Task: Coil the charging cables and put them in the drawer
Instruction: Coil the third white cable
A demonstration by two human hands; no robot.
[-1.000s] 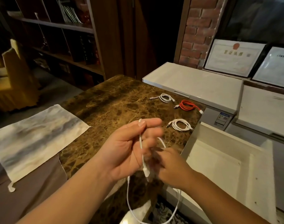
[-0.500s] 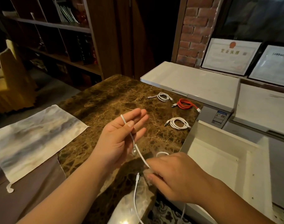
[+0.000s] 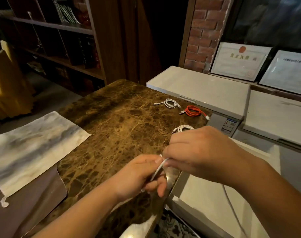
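Observation:
My left hand (image 3: 139,176) is closed around a thin white charging cable (image 3: 158,170) above the near edge of the brown marble table (image 3: 115,127). My right hand (image 3: 197,155) pinches the same cable just beyond my left fingertips, and a loose strand (image 3: 232,208) hangs down under my right forearm. Three coiled cables lie on the far right of the table: a white one (image 3: 170,103), an orange one (image 3: 193,111), and another white one (image 3: 183,128) partly hidden behind my right hand. The open white drawer (image 3: 203,200) is below my right arm.
A grey-streaked cloth bag (image 3: 31,148) lies on the table's left side. White chest freezers (image 3: 204,93) stand behind the table, with framed certificates (image 3: 239,61) against the brick wall. Dark wooden shelves (image 3: 57,48) fill the left background.
My left hand closed and dropped lower over the cable. My right hand rose up and forward, drawing the cable across my left fingers, so less cable hangs below.

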